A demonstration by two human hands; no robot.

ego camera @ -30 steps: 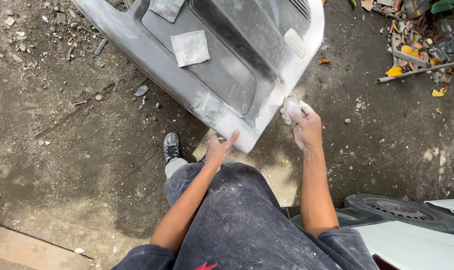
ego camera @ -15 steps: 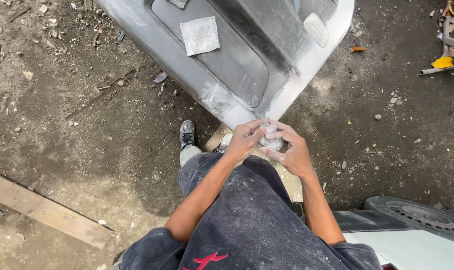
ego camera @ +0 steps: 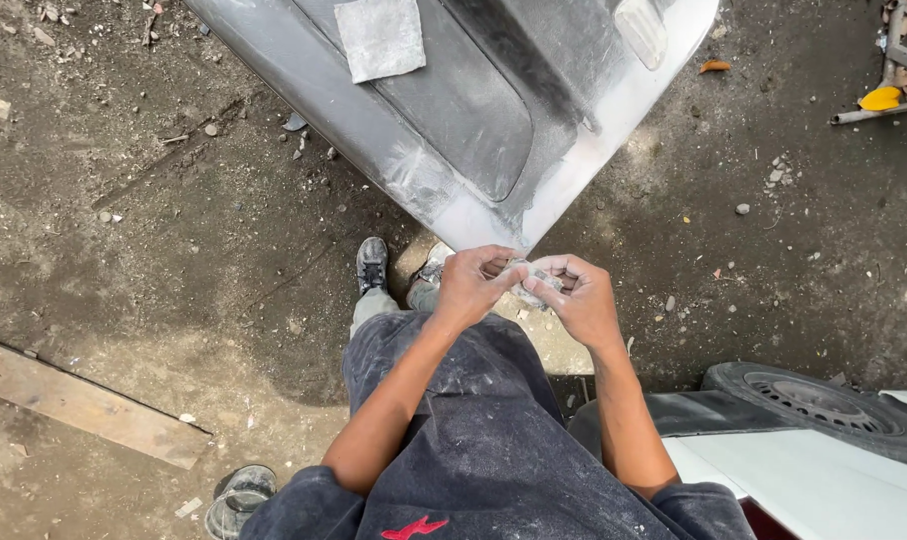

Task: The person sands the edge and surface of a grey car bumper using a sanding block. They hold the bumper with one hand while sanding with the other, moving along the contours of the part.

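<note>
- Grip: both hands meet in front of the body, just below the pointed corner of a grey car body panel (ego camera: 454,120). Left hand (ego camera: 471,287) and right hand (ego camera: 577,297) are closed, fingers curled, around one small crumpled piece of sandpaper (ego camera: 534,283), pale and dusty, held between them.
- Sandpaper piece sits at the fingertips of both hands, clear of the panel and above the ground; only part of it shows between the fingers.
- Skin of both hands carries whitish dust, as do the forearms.
- Panel lies on the dirt ground (ego camera: 174,220), its near corner sanded pale and close to the hands but not touching them. A recessed dark area runs along its middle.
- A flat grey sheet of sandpaper (ego camera: 380,36) rests on the panel's upper surface, well apart from the hands.
- Person stands in dark, dust-marked trousers (ego camera: 464,420); one grey shoe (ego camera: 372,264) shows just left of the hands, another (ego camera: 239,497) at the lower edge.
- Wooden plank (ego camera: 84,405) lies on the ground at lower left.
- A tyre (ego camera: 824,400) and a white panel (ego camera: 834,480) lie at lower right, near the right forearm.
- Scrap and a yellow object (ego camera: 882,98) sit at upper right, far from the hands.
</note>
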